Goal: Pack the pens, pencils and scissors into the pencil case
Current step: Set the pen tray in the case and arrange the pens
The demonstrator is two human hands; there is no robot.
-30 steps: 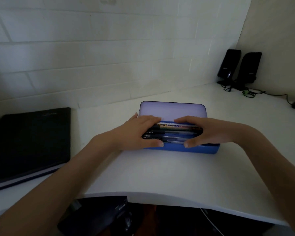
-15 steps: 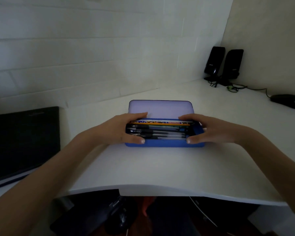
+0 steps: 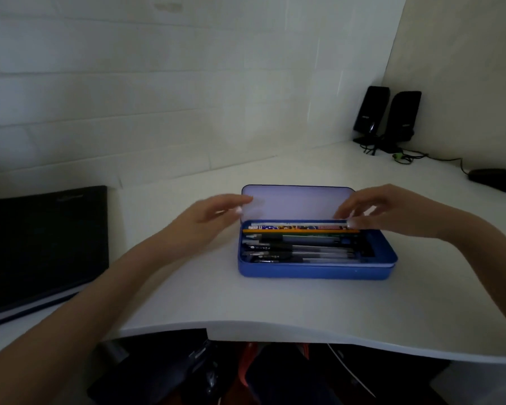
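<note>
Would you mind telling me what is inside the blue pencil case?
The pencil case holds pens and pencils side by side. Scissors are not discernible; lower layers are covered.

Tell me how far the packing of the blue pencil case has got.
Done: pens and pencils lie in rows inside the open blue metal pencil case; scissors cannot be made out. In hand: the left hand and the right hand are at the raised lid, gripping nothing. Left: closing the lid.
</note>
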